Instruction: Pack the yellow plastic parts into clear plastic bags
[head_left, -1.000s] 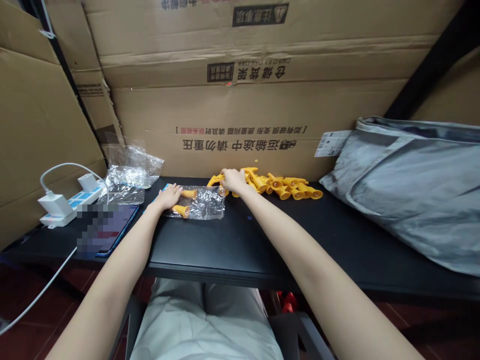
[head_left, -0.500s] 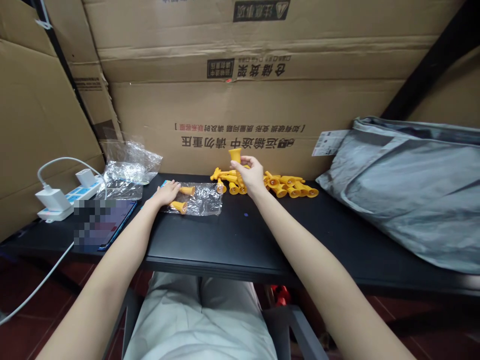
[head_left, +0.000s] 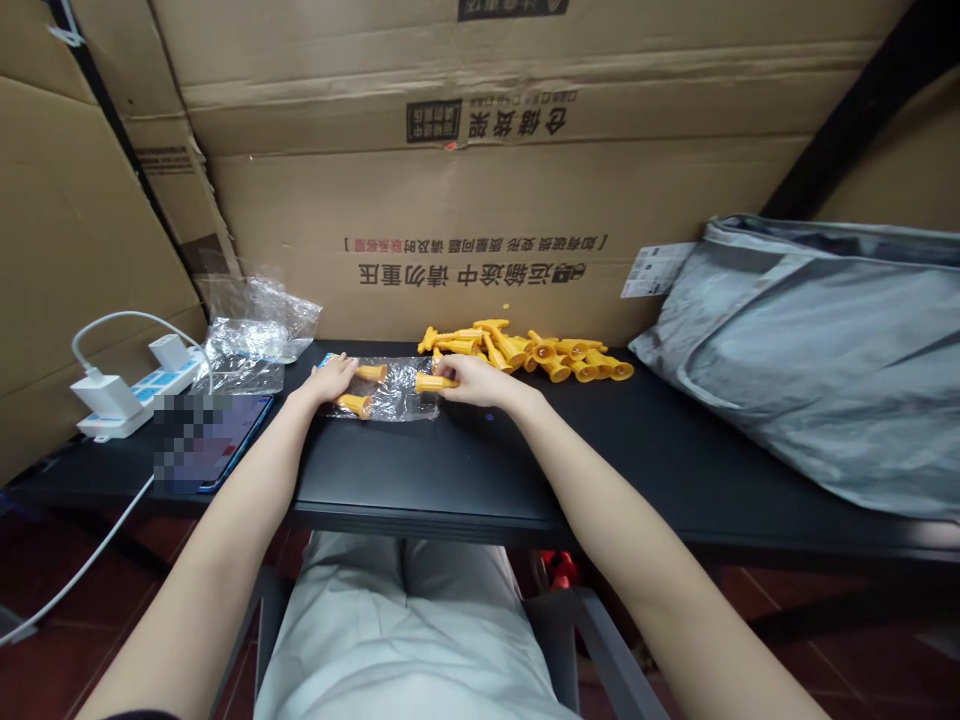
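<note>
A clear plastic bag (head_left: 401, 402) lies flat on the black table, with two yellow flared plastic pieces (head_left: 355, 404) in or on it; I cannot tell which. My left hand (head_left: 333, 380) rests on the bag's left end, fingers stretched out over it. Over the bag's right end, my right hand (head_left: 474, 381) grips another yellow flared plastic piece (head_left: 433, 383), its wide end pointing left. The fingers cover the rest of that piece. Behind and right of this hand lies a pile of similar yellow pieces (head_left: 559, 362).
At left are a white power strip (head_left: 169, 378) with plugs and a cable, a phone (head_left: 236, 440) and crumpled clear plastic bags (head_left: 255, 335). A grey fabric bag (head_left: 810, 370) fills the right side. Cardboard (head_left: 480, 200) stands along the back.
My right hand has come down and left, bringing the yellow flared piece from upright above the pile to lying sideways over the bag. My left hand stays on the bag.
</note>
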